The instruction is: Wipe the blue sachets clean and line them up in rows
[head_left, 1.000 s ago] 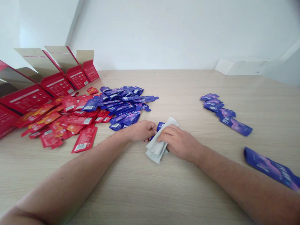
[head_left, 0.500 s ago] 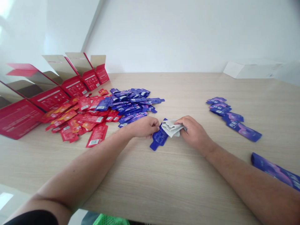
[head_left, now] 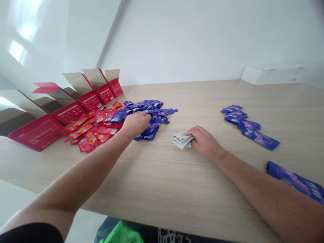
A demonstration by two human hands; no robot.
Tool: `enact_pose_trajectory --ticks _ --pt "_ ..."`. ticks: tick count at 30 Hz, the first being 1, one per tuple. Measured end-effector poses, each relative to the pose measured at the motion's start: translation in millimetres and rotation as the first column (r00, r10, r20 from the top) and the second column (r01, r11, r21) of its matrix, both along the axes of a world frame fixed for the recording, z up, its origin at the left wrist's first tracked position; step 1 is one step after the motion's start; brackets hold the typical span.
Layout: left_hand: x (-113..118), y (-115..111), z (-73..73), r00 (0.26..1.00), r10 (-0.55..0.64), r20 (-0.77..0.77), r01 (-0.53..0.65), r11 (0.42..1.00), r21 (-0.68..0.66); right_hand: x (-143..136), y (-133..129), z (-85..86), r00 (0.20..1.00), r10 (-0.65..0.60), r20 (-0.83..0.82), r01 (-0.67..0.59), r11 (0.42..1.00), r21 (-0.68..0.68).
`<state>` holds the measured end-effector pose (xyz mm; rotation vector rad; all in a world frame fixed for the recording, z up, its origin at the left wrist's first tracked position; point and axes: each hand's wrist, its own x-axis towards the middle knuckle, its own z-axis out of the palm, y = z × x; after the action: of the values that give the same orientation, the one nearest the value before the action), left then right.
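My left hand (head_left: 138, 122) reaches over the near side of a pile of blue-purple sachets (head_left: 158, 111). Its fingers are curled together against the pile, and their tips are hidden, so whatever they hold does not show. A blue sachet (head_left: 152, 131) lies flat at the pile's near edge, just beside the hand. My right hand (head_left: 202, 140) is closed on a folded white cloth (head_left: 182, 140) low over the middle of the table.
Red and orange sachets (head_left: 93, 133) lie heaped at the left, against a row of open red boxes (head_left: 68, 113). Overlapping blue sachets (head_left: 249, 125) run down the right side. A larger blue pouch (head_left: 293, 179) lies nearer me. A white box (head_left: 273, 75) stands far right.
My left hand has moved left and away from me onto the blue pile. The blue sachet under the cloth has gone from the middle. My right hand keeps the cloth in nearly the same place.
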<state>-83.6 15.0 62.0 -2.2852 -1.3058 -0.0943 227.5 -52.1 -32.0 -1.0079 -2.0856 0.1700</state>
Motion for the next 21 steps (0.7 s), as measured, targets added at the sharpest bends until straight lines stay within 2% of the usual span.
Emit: enact_pose_trajectory --ticks 3,6,9,13,15,18,21 --pt "0 -4 -18.3 0.999 -0.003 -0.053 -0.002 0.996 -0.085 0 1 -1.1 1.0 -0.003 0.002 0.003 1.0 -0.003" --pt "-3 -8 -27.1 0.998 0.034 -0.054 -0.041 0.991 -0.131 0 2 -1.8 1.0 0.004 0.013 -0.004 1.0 -0.003" --pt "-7 -7 -27.3 0.996 0.078 -0.042 -0.083 0.983 -0.163 0 2 -1.5 0.999 0.015 0.028 -0.015 1.0 -0.005" --pt "-4 -10 -18.8 0.995 0.092 -0.04 -0.098 0.982 -0.164 -1 1 -0.2 0.999 0.008 0.053 -0.007 1.0 -0.014" --pt "9 -18 -11.4 0.999 0.044 0.002 -0.043 0.988 -0.15 -2 1 0.5 0.997 0.006 0.076 -0.005 1.0 -0.013" --pt "48 -36 3.8 0.986 -0.082 0.143 0.11 0.974 -0.2 -4 2 0.9 0.992 -0.005 0.126 0.009 1.0 -0.03" --pt "104 -60 21.5 0.938 -0.223 0.265 0.307 0.889 -0.339 -6 6 0.8 0.98 -0.038 0.195 0.06 0.992 -0.108"
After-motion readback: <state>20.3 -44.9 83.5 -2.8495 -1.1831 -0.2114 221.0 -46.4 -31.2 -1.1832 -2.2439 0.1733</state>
